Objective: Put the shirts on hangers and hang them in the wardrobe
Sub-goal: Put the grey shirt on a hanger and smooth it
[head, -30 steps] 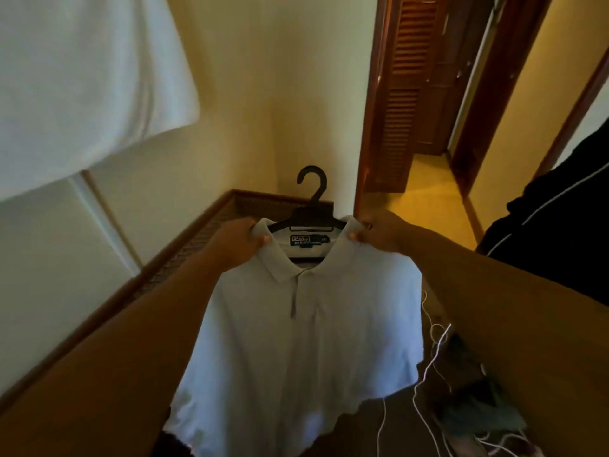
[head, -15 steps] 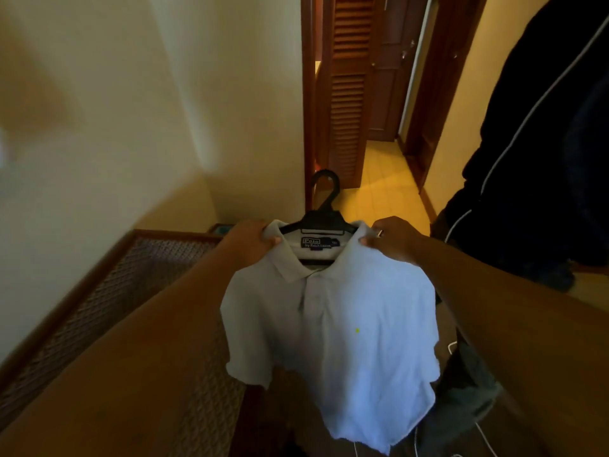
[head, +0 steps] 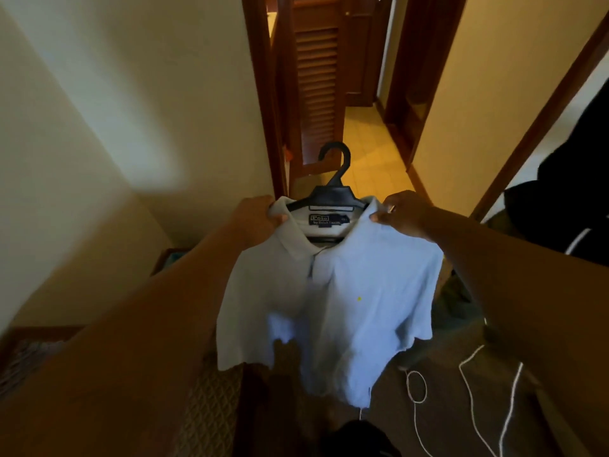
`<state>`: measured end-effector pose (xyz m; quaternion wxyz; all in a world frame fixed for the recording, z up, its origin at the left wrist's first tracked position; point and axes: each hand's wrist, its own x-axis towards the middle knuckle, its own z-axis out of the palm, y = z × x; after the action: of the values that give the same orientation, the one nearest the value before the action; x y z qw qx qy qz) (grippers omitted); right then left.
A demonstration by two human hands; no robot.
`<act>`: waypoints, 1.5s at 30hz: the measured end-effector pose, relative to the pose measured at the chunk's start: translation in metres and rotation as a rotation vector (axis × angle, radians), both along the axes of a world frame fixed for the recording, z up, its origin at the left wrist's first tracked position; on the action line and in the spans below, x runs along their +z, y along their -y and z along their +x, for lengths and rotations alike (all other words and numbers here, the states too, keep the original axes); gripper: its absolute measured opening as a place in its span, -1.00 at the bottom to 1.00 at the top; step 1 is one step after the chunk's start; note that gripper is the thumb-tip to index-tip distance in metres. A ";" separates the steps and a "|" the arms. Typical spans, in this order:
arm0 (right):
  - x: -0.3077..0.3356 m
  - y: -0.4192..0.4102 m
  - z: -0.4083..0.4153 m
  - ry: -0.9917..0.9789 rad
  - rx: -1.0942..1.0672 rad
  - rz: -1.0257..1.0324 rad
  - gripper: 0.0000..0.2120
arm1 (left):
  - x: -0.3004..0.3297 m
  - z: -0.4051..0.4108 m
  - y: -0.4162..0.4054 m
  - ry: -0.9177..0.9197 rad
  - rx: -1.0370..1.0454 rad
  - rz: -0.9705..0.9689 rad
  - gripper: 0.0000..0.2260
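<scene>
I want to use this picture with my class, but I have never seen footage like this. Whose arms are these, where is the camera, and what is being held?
There is no machine here. A person wears a wide-angle camera on the head, looking forward and down, so the two bare arms reaching into the picture are their own. The left hand and the right hand each pinch one side of the collar of a pale blue polo shirt. The shirt already sits on a dark hanger, whose hook points upward. Ahead stands a louvred wooden door beside a tiled passage. White cords lie on the dark floor below.
</scene>
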<state>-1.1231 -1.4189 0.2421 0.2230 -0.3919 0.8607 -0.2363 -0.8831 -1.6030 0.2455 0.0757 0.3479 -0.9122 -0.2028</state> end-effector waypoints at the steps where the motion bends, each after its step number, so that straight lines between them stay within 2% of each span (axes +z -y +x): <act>1: -0.001 0.016 -0.021 0.004 -0.010 0.003 -0.45 | -0.001 -0.021 0.017 -0.004 -0.006 -0.002 -0.69; 5: -0.012 0.079 -0.112 0.010 -0.017 0.007 -0.48 | -0.009 -0.113 0.082 -0.039 -0.028 -0.007 -0.73; 10: -0.007 0.165 -0.235 0.034 -0.024 0.013 -0.41 | -0.008 -0.242 0.165 -0.025 -0.020 0.067 -0.82; 15: 0.004 0.242 -0.360 0.010 -0.017 0.023 -0.46 | 0.004 -0.370 0.234 -0.003 0.032 0.039 -0.73; 17: 0.007 0.272 -0.408 -0.008 -0.004 0.036 -0.53 | 0.004 -0.419 0.268 0.012 0.027 0.049 -0.75; 20: 0.004 0.316 -0.483 -0.015 -0.013 0.062 -0.74 | -0.008 -0.501 0.321 -0.004 -0.008 0.128 -0.85; 24: -0.002 0.382 -0.591 -0.031 -0.060 0.064 -0.64 | -0.023 -0.621 0.396 -0.031 -0.035 0.181 -0.85; 33: 0.010 0.514 -0.825 -0.012 -0.166 0.080 -0.72 | -0.015 -0.877 0.546 0.010 -0.130 0.166 -0.84; 40: 0.008 0.630 -1.015 -0.029 -0.073 0.084 -0.78 | -0.013 -1.049 0.646 -0.007 -0.077 0.113 -0.83; 45: 0.021 0.718 -1.146 0.001 0.033 0.076 -0.83 | -0.001 -1.163 0.712 -0.033 0.009 0.142 -0.73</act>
<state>-2.2695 -2.1371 0.2632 0.2418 -0.3970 0.8626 -0.1998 -2.0466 -2.3148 0.2446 0.0666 0.3533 -0.8924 -0.2725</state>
